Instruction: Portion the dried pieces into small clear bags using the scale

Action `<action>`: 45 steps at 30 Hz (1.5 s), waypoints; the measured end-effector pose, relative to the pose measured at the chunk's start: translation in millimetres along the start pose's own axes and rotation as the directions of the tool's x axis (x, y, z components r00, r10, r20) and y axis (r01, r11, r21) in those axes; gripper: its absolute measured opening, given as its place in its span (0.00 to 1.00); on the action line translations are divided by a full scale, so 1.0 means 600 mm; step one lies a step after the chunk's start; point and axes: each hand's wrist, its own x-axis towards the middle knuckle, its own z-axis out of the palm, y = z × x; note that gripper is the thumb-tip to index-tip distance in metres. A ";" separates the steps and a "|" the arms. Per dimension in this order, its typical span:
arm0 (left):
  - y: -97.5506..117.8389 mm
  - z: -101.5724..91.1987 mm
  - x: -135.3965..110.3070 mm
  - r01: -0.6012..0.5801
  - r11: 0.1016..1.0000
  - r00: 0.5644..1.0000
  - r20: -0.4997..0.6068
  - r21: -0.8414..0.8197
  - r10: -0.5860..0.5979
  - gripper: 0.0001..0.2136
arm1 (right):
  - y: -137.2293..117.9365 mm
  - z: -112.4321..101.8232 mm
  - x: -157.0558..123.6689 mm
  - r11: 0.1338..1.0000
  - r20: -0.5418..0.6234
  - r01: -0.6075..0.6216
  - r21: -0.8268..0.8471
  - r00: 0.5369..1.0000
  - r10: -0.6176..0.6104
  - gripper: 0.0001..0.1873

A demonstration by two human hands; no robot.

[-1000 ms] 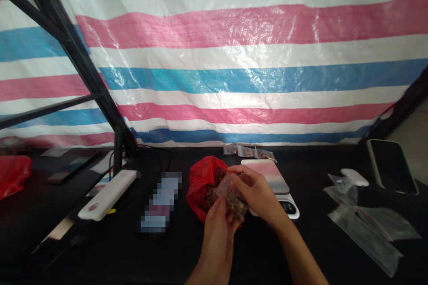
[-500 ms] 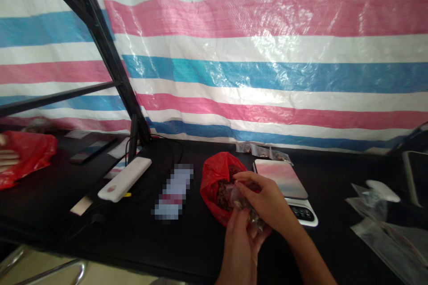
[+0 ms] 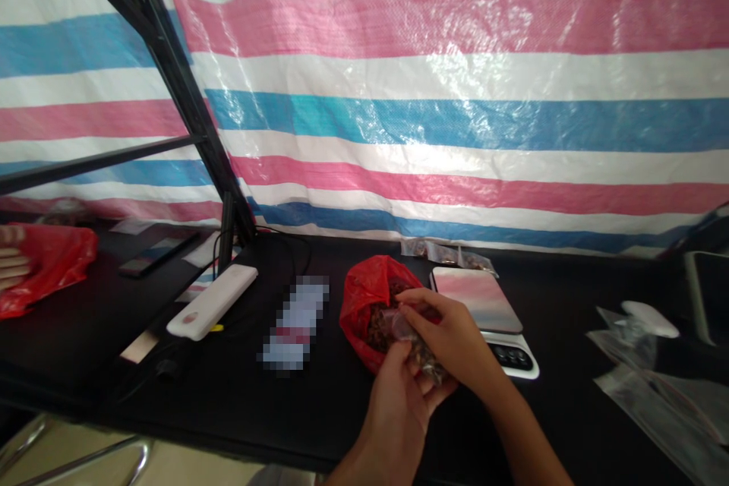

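A small clear plastic bag, part filled with brown dried bits, is between my two hands. My left hand grips it from below and the left, fingers wrapped round its filled part. Pinched at its upper end are the fingers of my right hand. Directly behind, an open red plastic bag holds loose brown dried pieces; the small bag's mouth overlaps its opening. Just right of my right hand lies a digital scale with a shiny plate and a white base, partly hidden by that hand.
Several filled small bags lie behind the scale. Flat clear bags and a white rounded object are at right. A blurred-out flat item and a white oblong device lie left. Far left, another person's hand touches a red bag.
My left hand has turned and shifted slightly, its thumb now higher on the small bag. My right hand stays at the bag's upper end. The view has shifted a little.
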 end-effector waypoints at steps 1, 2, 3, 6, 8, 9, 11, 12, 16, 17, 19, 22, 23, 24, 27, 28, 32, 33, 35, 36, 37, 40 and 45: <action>0.000 -0.002 0.002 0.001 1.000 1.000 0.000 0.006 -0.001 0.13 | 0.001 -0.001 0.000 1.000 0.001 0.001 0.003 1.000 -0.001 0.13; -0.001 -0.005 0.004 -0.001 1.000 1.000 0.002 0.010 0.001 0.13 | 0.003 -0.002 0.000 1.000 0.000 0.000 0.008 1.000 0.000 0.13; -0.002 -0.008 0.007 -0.005 1.000 1.000 0.012 0.016 0.005 0.13 | 0.004 -0.004 -0.001 1.000 -0.001 -0.004 0.016 1.000 0.004 0.13; -0.007 -0.018 0.015 -0.008 0.998 0.997 0.075 0.066 0.003 0.12 | 0.009 -0.009 -0.001 0.998 0.000 -0.009 0.056 1.000 0.009 0.13; -0.010 -0.023 0.019 -0.016 0.995 0.992 0.130 0.097 0.003 0.11 | 0.009 -0.013 -0.002 0.995 0.007 -0.011 0.096 1.000 0.011 0.13; -0.011 -0.024 0.020 -0.026 0.995 0.990 0.142 0.097 0.012 0.12 | 0.009 -0.014 -0.002 0.994 0.010 -0.012 0.113 1.000 0.011 0.13; -0.011 -0.022 0.018 -0.051 0.996 0.990 0.136 0.073 0.041 0.13 | 0.006 -0.015 -0.004 0.991 -0.003 -0.009 0.130 1.000 0.009 0.13; -0.011 -0.020 0.016 -0.054 0.996 0.991 0.122 0.067 0.045 0.14 | 0.005 -0.015 -0.005 0.992 -0.016 -0.001 0.127 1.000 0.004 0.12; -0.008 -0.010 0.008 -0.036 0.994 0.996 0.083 0.099 0.028 0.16 | 0.000 -0.012 -0.008 0.997 -0.038 0.041 0.065 0.999 -0.038 0.10; -0.009 -0.010 0.008 -0.048 0.994 0.996 0.078 0.102 0.040 0.15 | 0.000 -0.011 -0.008 0.998 -0.037 0.044 0.048 0.998 -0.042 0.10; -0.014 -0.013 0.012 -0.084 0.990 0.994 0.078 0.109 0.075 0.13 | 0.001 -0.009 -0.008 0.999 -0.050 0.045 0.021 0.998 -0.044 0.10; -0.024 -0.021 0.025 -0.102 0.982 0.991 0.100 0.161 0.086 0.15 | 0.003 -0.004 -0.007 0.998 -0.072 0.059 -0.004 0.996 -0.059 0.10; -0.027 -0.024 0.030 -0.107 0.978 0.990 0.108 0.181 0.088 0.17 | 0.003 -0.003 -0.006 0.998 -0.075 0.066 -0.006 0.995 -0.066 0.10; -0.028 -0.026 0.034 -0.115 0.973 0.989 0.118 0.200 0.093 0.19 | 0.004 -0.002 -0.005 0.997 -0.078 0.072 -0.001 0.994 -0.071 0.10; -0.028 -0.030 0.043 -0.157 0.953 0.981 0.149 0.260 0.121 0.25 | 0.006 -0.005 -0.003 0.996 -0.107 0.076 0.055 0.992 -0.070 0.09; -0.026 -0.030 0.044 -0.176 0.942 0.978 0.162 0.287 0.133 0.26 | 0.006 -0.009 -0.002 0.993 -0.117 0.081 0.089 0.991 -0.070 0.08; -0.021 -0.027 0.027 -0.344 0.864 0.936 0.210 0.368 0.283 0.30 | 0.003 -0.035 -0.003 0.958 -0.092 0.118 0.261 0.991 -0.097 0.12; -0.020 -0.025 0.020 -0.416 0.826 0.909 0.215 0.380 0.358 0.28 | 0.001 -0.043 -0.004 0.948 -0.071 0.119 0.296 0.992 -0.102 0.14; -0.018 -0.021 0.007 -0.570 0.706 0.819 0.230 0.420 0.525 0.23 | -0.004 -0.056 -0.007 0.936 -0.036 0.101 0.336 0.995 -0.095 0.16; -0.016 -0.020 0.002 -0.636 0.626 0.765 0.261 0.451 0.589 0.20 | -0.006 -0.060 -0.008 0.935 -0.027 0.089 0.342 0.996 -0.085 0.16; -0.014 -0.019 -0.001 -0.687 0.544 0.712 0.296 0.482 0.637 0.18 | -0.008 -0.063 -0.010 0.936 -0.023 0.079 0.344 0.997 -0.075 0.17; -0.005 -0.020 -0.001 -0.743 0.355 0.617 0.372 0.568 0.694 0.16 | -0.010 -0.070 -0.011 0.938 -0.071 0.088 0.335 0.995 -0.068 0.17; 0.003 -0.025 0.009 -0.714 0.211 0.566 0.373 0.668 0.735 0.14 | 0.018 -0.099 0.000 0.957 -0.456 0.136 0.255 0.890 -0.006 0.15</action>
